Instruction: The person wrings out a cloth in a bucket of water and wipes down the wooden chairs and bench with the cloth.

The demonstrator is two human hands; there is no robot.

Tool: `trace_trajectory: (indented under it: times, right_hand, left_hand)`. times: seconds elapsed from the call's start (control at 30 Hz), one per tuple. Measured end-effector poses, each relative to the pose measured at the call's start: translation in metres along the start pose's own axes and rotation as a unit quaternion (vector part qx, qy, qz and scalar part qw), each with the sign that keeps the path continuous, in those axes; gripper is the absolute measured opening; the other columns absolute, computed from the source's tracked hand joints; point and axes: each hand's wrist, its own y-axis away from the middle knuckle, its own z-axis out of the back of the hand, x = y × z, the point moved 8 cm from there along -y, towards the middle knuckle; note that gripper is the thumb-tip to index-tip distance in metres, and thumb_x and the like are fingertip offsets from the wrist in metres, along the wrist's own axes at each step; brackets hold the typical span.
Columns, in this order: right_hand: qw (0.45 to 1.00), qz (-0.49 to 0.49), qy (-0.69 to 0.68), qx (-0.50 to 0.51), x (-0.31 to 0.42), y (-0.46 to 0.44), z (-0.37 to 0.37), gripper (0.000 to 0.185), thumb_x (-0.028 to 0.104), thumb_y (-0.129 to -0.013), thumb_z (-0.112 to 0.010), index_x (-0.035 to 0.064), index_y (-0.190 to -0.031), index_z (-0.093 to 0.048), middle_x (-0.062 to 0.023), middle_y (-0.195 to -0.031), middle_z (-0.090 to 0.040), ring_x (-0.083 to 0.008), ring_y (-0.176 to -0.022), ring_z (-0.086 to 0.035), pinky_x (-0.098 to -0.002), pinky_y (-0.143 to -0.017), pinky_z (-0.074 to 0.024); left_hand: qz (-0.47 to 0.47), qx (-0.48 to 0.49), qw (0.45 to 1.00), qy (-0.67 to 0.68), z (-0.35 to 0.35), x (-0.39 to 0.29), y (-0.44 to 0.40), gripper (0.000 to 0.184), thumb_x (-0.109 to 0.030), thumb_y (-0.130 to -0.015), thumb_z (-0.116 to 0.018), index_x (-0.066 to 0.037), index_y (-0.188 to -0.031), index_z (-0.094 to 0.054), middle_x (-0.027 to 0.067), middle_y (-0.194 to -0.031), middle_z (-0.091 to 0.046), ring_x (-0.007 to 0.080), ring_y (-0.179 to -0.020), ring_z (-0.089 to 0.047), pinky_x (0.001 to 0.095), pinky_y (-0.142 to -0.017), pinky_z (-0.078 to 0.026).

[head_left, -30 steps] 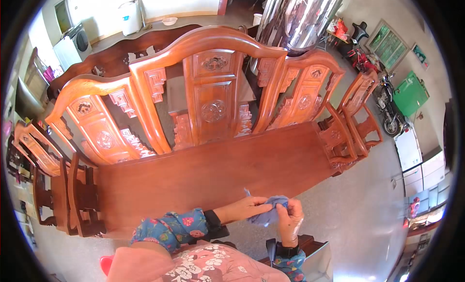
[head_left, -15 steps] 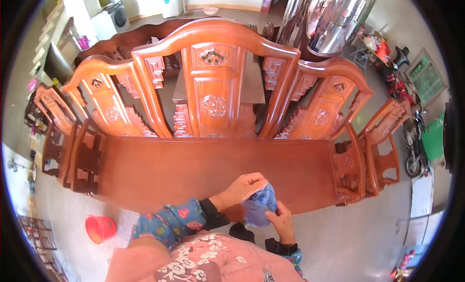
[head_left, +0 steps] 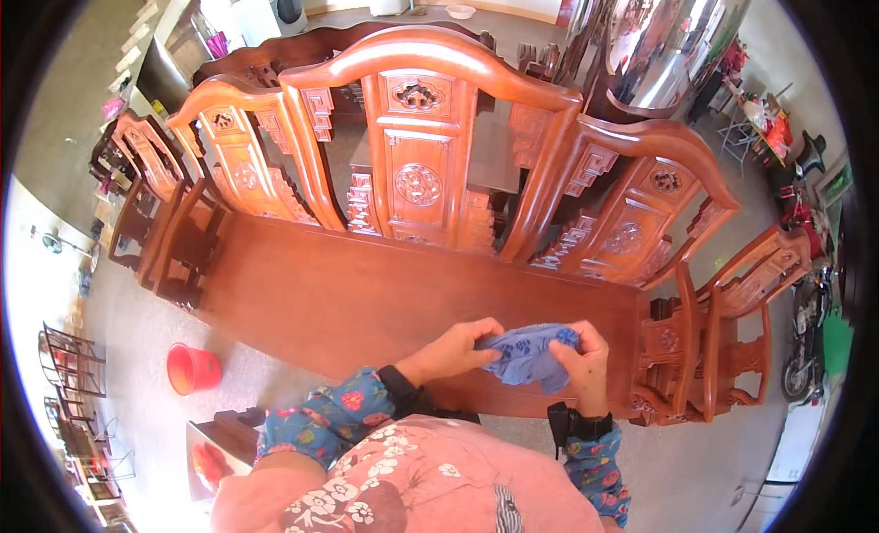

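Blue cloth (head_left: pixel 526 357) is held btwn L hand (head_left: pixel 455 352) and R hand (head_left: pixel 588 366), both clamped on it, over wooden seat (head_left: pixel 366 290); cloth prob. being adjusted, w/ steady pinch at both ends needed next.

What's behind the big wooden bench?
Behind the bench, you can see dark wooden furniture, a shiny column and a bowl on the floor. The bench's carved back hides the rest.

Blue floral sleeves (head_left: pixel 331 414), black wristbands (head_left: pixel 400 387), and a pink top (head_left: pixel 439 483) with white flowers.
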Motion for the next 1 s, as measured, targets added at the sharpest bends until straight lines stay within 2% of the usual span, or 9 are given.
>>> trace_trajectory:
  times: [0.27, 0.43, 0.53, 0.6, 0.63, 0.7, 0.83, 0.93, 1.0]
  right_hand:
    - [0.931, 0.159, 0.317, 0.091, 0.034, -0.014, -0.085, 0.028, 0.003, -0.076, -0.071, 0.0016, -0.103, -0.061, -0.0116, -0.094, -0.057, -0.0234, -0.084, -0.06, -0.0333, -0.07, -0.0481]
    - [0.868, 0.244, 0.373, 0.22, 0.002, -0.012, -0.165, 0.027, 0.005, -0.08, -0.068, 0.0022, -0.106, -0.062, -0.0151, -0.094, -0.058, -0.0296, -0.087, -0.059, -0.0321, -0.075, -0.0476]
    - [0.883, 0.19, 0.326, 0.278, -0.014, -0.016, -0.181, 0.022, 0.004, -0.085, -0.063, 0.0007, -0.107, -0.062, -0.0121, -0.085, -0.061, -0.0235, -0.077, -0.062, -0.0305, -0.069, -0.0496]
    - [0.905, 0.188, 0.313, 0.216, -0.018, -0.034, -0.169, 0.019, 0.005, -0.088, -0.06, 0.0, -0.106, -0.062, -0.0071, -0.079, -0.062, -0.0153, -0.067, -0.061, -0.0286, -0.061, -0.0502]
    - [0.953, 0.081, 0.252, 0.148, -0.029, -0.054, -0.153, 0.018, 0.01, -0.09, -0.059, 0.0009, -0.105, -0.063, -0.0026, -0.077, -0.061, -0.0098, -0.065, -0.059, -0.0255, -0.055, -0.0477]
    - [0.969, 0.09, 0.219, 0.068, -0.01, -0.082, -0.146, 0.026, 0.018, -0.093, -0.058, 0.0025, -0.114, -0.059, -0.0013, -0.089, -0.061, -0.0075, -0.068, -0.057, -0.0217, -0.051, -0.0417]
    - [0.978, 0.052, 0.176, 0.101, -0.022, -0.125, -0.165, 0.025, 0.017, -0.091, -0.064, 0.0015, -0.111, -0.06, -0.0025, -0.088, -0.061, -0.0078, -0.075, -0.056, -0.0237, -0.062, -0.0457]
    - [0.933, 0.21, 0.265, 0.125, -0.002, -0.133, -0.181, 0.02, 0.014, -0.089, -0.066, -0.0003, -0.102, -0.064, -0.0015, -0.086, -0.063, -0.007, -0.077, -0.056, -0.0231, -0.065, -0.0462]
    - [0.953, 0.128, 0.238, 0.14, -0.005, -0.143, -0.178, 0.015, 0.011, -0.087, -0.068, -0.0018, -0.095, -0.065, -0.0007, -0.084, -0.063, -0.0072, -0.077, -0.057, -0.0237, -0.068, -0.0469]
  left_hand:
    - [0.022, -0.351, 0.917, -0.19, 0.068, 0.051, -0.015, 0.014, -0.006, -0.085, -0.066, -0.005, -0.095, -0.055, 0.0028, -0.091, -0.057, 0.0148, -0.081, -0.054, 0.0294, -0.074, -0.047]
    - [-0.11, -0.349, 0.926, -0.094, 0.099, 0.063, -0.031, 0.009, -0.016, -0.091, -0.059, -0.007, -0.094, -0.057, 0.0019, -0.091, -0.057, 0.0138, -0.083, -0.054, 0.0295, -0.079, -0.048]
    - [-0.083, -0.19, 0.796, -0.569, 0.112, 0.013, -0.029, 0.014, -0.022, -0.09, -0.057, -0.009, -0.093, -0.061, 0.0055, -0.087, -0.061, 0.0195, -0.079, -0.057, 0.034, -0.073, -0.049]
    - [-0.196, -0.273, 0.758, -0.559, 0.127, -0.019, 0.002, 0.014, -0.023, -0.083, -0.059, -0.01, -0.087, -0.063, 0.0094, -0.079, -0.063, 0.0269, -0.073, -0.058, 0.0401, -0.062, -0.046]
    - [-0.167, -0.307, 0.856, -0.381, 0.145, -0.019, 0.007, 0.009, -0.02, -0.075, -0.061, -0.012, -0.079, -0.061, 0.0095, -0.074, -0.059, 0.0311, -0.068, -0.058, 0.043, -0.055, -0.041]
    - [-0.196, -0.265, 0.814, -0.478, 0.144, -0.069, 0.019, 0.009, -0.021, -0.074, -0.062, -0.012, -0.077, -0.06, 0.0084, -0.072, -0.058, 0.0294, -0.068, -0.058, 0.043, -0.056, -0.041]
    - [-0.227, -0.237, 0.764, -0.556, 0.135, -0.094, 0.026, 0.009, -0.02, -0.071, -0.062, -0.012, -0.074, -0.06, 0.0073, -0.07, -0.056, 0.0293, -0.069, -0.06, 0.0438, -0.057, -0.041]
    - [-0.298, -0.323, 0.741, -0.507, 0.141, -0.108, 0.046, 0.01, -0.021, -0.07, -0.063, -0.012, -0.075, -0.062, 0.0079, -0.073, -0.06, 0.0299, -0.066, -0.061, 0.0436, -0.055, -0.043]
    - [-0.212, -0.295, 0.758, -0.542, 0.142, -0.115, 0.042, 0.011, -0.02, -0.07, -0.063, -0.012, -0.076, -0.063, 0.0089, -0.075, -0.061, 0.0293, -0.067, -0.062, 0.0424, -0.055, -0.045]
